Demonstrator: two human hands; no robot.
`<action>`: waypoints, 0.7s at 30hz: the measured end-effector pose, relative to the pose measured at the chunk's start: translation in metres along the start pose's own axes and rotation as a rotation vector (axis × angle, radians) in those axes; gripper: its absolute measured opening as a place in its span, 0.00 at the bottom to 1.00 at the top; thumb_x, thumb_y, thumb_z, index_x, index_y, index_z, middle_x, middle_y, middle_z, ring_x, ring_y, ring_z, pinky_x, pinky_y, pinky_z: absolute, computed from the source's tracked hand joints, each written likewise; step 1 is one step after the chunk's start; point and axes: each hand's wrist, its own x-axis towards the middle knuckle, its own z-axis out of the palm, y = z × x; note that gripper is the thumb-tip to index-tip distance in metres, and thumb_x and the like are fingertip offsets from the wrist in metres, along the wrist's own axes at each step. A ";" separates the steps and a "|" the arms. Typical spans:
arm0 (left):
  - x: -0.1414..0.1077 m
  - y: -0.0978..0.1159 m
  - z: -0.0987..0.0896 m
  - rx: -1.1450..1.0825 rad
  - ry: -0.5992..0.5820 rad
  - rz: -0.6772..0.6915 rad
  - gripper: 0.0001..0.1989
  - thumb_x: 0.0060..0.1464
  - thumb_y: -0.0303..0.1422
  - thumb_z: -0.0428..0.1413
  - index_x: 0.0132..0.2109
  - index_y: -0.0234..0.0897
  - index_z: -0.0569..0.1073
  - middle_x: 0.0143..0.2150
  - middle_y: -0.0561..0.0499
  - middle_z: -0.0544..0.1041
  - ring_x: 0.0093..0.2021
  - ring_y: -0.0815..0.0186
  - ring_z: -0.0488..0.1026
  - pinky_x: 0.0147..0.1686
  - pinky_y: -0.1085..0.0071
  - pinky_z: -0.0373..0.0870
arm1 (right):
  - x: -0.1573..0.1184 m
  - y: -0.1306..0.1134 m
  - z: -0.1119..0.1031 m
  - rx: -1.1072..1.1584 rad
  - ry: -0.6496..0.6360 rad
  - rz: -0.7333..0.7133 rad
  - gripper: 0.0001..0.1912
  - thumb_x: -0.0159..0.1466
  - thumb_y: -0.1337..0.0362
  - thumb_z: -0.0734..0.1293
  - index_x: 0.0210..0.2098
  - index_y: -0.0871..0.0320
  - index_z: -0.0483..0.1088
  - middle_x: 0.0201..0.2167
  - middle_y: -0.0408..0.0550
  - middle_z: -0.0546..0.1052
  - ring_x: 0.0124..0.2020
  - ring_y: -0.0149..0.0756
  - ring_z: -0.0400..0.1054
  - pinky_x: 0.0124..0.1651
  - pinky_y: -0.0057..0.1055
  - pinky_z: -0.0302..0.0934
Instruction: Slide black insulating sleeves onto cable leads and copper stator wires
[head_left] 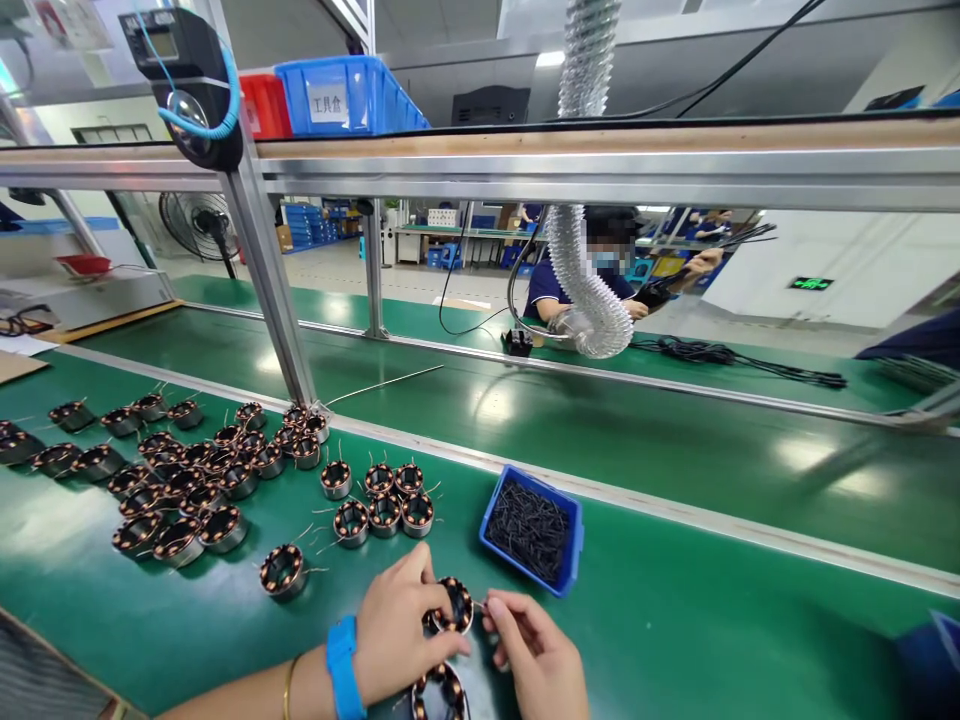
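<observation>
My left hand (394, 622), with a blue wristband, has its fingers around a copper-wound motor stator (459, 603) on the green bench. Just right of it, my right hand (541, 655) pinches a thin wire lead at the stator's edge; whether a small piece is also between those fingertips is hidden. Below my left hand lies another stator (439, 692), cut off by the frame's bottom. A blue bin (575, 545) full of short black tube pieces (529, 528) stands beyond my right hand. One single stator (283, 571) sits left of my left hand.
Several stators (385, 513) form a small group ahead, and a larger cluster (199, 480) covers the left. A metal post (266, 260) and shelf rail (600, 175) frame the bench. A clear flexible hose (581, 270) hangs down. Across the bench, a person (551, 285) handles black cables.
</observation>
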 end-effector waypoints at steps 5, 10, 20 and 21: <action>-0.002 0.001 0.001 0.016 0.007 0.001 0.11 0.42 0.40 0.72 0.31 0.42 0.81 0.36 0.53 0.69 0.38 0.64 0.71 0.36 0.69 0.65 | -0.001 0.005 0.002 0.009 -0.007 -0.011 0.28 0.51 0.39 0.73 0.33 0.59 0.80 0.25 0.49 0.79 0.21 0.35 0.68 0.25 0.30 0.67; -0.001 0.003 -0.001 0.008 -0.004 0.000 0.11 0.42 0.39 0.72 0.31 0.42 0.81 0.36 0.53 0.69 0.38 0.64 0.71 0.37 0.69 0.66 | 0.001 0.006 0.007 -0.020 -0.040 -0.028 0.26 0.52 0.40 0.73 0.33 0.58 0.80 0.28 0.50 0.80 0.24 0.37 0.70 0.25 0.29 0.67; -0.003 0.004 0.000 0.053 0.012 -0.004 0.06 0.47 0.34 0.69 0.31 0.41 0.80 0.36 0.52 0.67 0.39 0.63 0.71 0.39 0.68 0.65 | -0.024 0.016 0.017 -0.123 -0.072 -0.344 0.21 0.66 0.47 0.65 0.48 0.53 0.80 0.38 0.53 0.78 0.42 0.43 0.74 0.37 0.29 0.70; -0.003 0.003 -0.001 0.060 0.006 -0.009 0.06 0.48 0.35 0.69 0.31 0.40 0.80 0.36 0.52 0.67 0.39 0.63 0.70 0.39 0.68 0.65 | -0.024 0.015 0.017 -0.152 -0.096 -0.368 0.20 0.67 0.49 0.64 0.49 0.53 0.79 0.39 0.53 0.79 0.42 0.42 0.75 0.39 0.29 0.70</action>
